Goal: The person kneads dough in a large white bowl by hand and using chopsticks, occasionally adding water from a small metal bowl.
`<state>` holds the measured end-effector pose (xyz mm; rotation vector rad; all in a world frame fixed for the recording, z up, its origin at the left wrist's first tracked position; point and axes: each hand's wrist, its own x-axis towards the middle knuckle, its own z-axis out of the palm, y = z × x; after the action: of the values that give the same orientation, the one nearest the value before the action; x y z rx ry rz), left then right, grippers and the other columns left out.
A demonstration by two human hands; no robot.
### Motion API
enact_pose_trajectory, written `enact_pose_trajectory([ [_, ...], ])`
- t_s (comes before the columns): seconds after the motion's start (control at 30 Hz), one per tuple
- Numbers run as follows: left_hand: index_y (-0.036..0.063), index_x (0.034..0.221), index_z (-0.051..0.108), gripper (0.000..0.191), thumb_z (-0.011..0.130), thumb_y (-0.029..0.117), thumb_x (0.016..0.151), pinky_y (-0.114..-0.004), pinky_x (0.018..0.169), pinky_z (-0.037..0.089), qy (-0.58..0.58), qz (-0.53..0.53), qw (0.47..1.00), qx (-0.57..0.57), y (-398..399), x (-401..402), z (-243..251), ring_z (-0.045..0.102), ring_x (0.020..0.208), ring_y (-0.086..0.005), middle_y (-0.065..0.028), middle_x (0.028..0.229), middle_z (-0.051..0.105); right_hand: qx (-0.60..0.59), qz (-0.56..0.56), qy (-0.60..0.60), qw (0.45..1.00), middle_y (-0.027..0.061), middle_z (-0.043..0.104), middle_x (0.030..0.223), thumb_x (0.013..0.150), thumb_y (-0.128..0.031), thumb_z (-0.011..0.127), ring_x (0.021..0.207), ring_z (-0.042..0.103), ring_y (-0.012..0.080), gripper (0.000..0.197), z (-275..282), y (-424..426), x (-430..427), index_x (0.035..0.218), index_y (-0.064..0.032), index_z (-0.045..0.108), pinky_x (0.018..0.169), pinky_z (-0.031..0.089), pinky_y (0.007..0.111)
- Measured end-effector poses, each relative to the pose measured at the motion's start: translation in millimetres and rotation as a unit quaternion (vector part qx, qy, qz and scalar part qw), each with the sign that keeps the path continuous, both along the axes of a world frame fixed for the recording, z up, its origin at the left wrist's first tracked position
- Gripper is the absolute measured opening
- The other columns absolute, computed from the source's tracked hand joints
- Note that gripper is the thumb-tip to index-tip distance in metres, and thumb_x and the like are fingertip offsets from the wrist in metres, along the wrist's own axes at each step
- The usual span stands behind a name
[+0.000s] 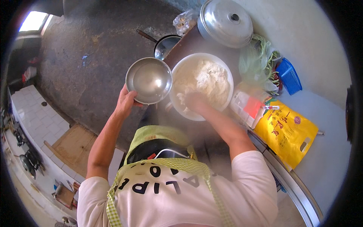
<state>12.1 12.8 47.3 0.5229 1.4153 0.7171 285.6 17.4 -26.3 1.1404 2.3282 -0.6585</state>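
Note:
My left hand (126, 99) grips the near-left rim of a round stainless-steel bowl (150, 61), thumb over the edge. Shiny liquid (146, 85), apparently water, lies in it. This bowl is held level, close against the left side of a white basin (231, 85). Inside the basin is a pale heap of flour (212, 78), with wetter-looking clumps at the near left. My right hand (195, 100) reaches into the basin and touches the mixture. Blur hides its fingers, so their pose cannot be made out.
A lidded aluminium pot (221, 25) stands beyond the basin. Below the brown tabletop (184, 51) is a wok (166, 46). To the right are bagged green beans (266, 49), a blue plastic basket (289, 75) and a yellow printed bag (289, 130). A tiled counter (37, 105) holds a wooden board (75, 142).

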Motion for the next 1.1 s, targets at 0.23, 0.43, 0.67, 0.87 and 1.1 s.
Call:
enact_pose_trajectory([
  [0.23, 0.0027, 0.11, 0.037, 0.041, 0.038, 0.004, 0.069, -0.024, 0.044, 0.049, -0.005, 0.005, 1.0, -0.001, -1, 3, 0, 0.058, 0.065, -0.0181, -0.0108, 0.087, 0.054, 0.031, -0.092, -0.008, 0.995, 0.0123, 0.058, 0.084, 0.071, -0.014, 0.044, 0.082, 0.054, 0.0243, 0.021, -66, 51, 1, 0.081, -0.005, 0.06, 0.075, 0.042, 0.035],
  [0.43, 0.0035, 0.11, 0.037, 0.041, 0.039, 0.006, 0.069, -0.025, 0.047, 0.049, -0.005, 0.014, 1.0, 0.002, 3, 6, 9, 0.057, 0.066, -0.0181, -0.0105, 0.088, 0.054, 0.163, -0.187, 0.022, 0.968, 0.0136, 0.056, 0.089, 0.072, -0.011, 0.041, 0.085, 0.053, 0.0266, 0.022, -68, 80, 7, 0.08, -0.0028, 0.06, 0.074, 0.043, 0.036],
  [0.67, 0.0036, 0.11, 0.037, 0.041, 0.039, 0.005, 0.069, -0.026, 0.048, 0.05, 0.008, 0.012, 1.0, -0.001, 1, 3, 3, 0.057, 0.066, -0.018, -0.0111, 0.088, 0.054, -0.038, -0.167, 0.037, 0.985, 0.0128, 0.058, 0.077, 0.074, -0.02, 0.041, 0.074, 0.057, 0.0241, 0.024, -50, 6, -24, 0.072, -0.0051, 0.06, 0.067, 0.045, 0.037],
  [0.87, 0.0036, 0.111, 0.036, 0.043, 0.038, 0.004, 0.068, -0.026, 0.047, 0.049, -0.003, 0.022, 1.0, -0.008, 6, 3, 15, 0.058, 0.067, -0.0188, -0.0119, 0.088, 0.053, -0.142, -0.084, -0.075, 0.983, 0.0201, 0.055, 0.091, 0.075, -0.02, 0.042, 0.082, 0.055, 0.029, 0.031, -7, -13, 10, 0.093, 0.0021, 0.054, 0.072, 0.041, 0.041],
  [1.1, 0.0021, 0.111, 0.036, 0.042, 0.038, 0.004, 0.068, -0.027, 0.049, 0.051, -0.006, 0.03, 1.0, -0.001, 5, 9, 7, 0.058, 0.068, -0.0193, -0.0132, 0.088, 0.053, 0.131, 0.14, -0.076, 0.978, 0.0168, 0.051, 0.1, 0.069, -0.024, 0.05, 0.088, 0.052, 0.0263, 0.032, -95, -27, 34, 0.091, -0.0031, 0.057, 0.07, 0.042, 0.041],
])
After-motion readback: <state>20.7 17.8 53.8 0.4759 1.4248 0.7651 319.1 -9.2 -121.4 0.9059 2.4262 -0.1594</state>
